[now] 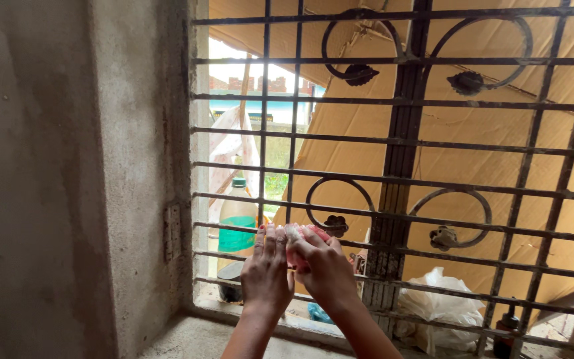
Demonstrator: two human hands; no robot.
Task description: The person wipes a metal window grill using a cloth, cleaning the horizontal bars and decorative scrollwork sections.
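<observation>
Two bare forearms rise from the bottom edge, nearest the camera, and end in the hands, pressed together at the window grille.

Left to right: a rough grey plastered wall fills the left third, with a small metal hinge plate on the window reveal. The concrete sill runs along the bottom. Behind the bars at the left stands a plastic bottle with a green cap and green label, and a dark round container sits at its foot.

The left hand is held flat, fingers straight and close together, pointing up, with its back to the camera; it does not grip but rests against the item. The right hand is curled over the same item, fingers bent round its top edge, closed on it.

The item is a pink block, seemingly a soap bar or sponge, though which cannot be told. It lies between the two hands, just in front of the lower bars, and is mostly covered; only a pink strip shows between the palms and at the right fingertips. Whitish residue coats the fingertips of both hands.

Further right, brown cardboard sheets hang behind the grille, and a white plastic bag lies behind the lowest bars.
</observation>
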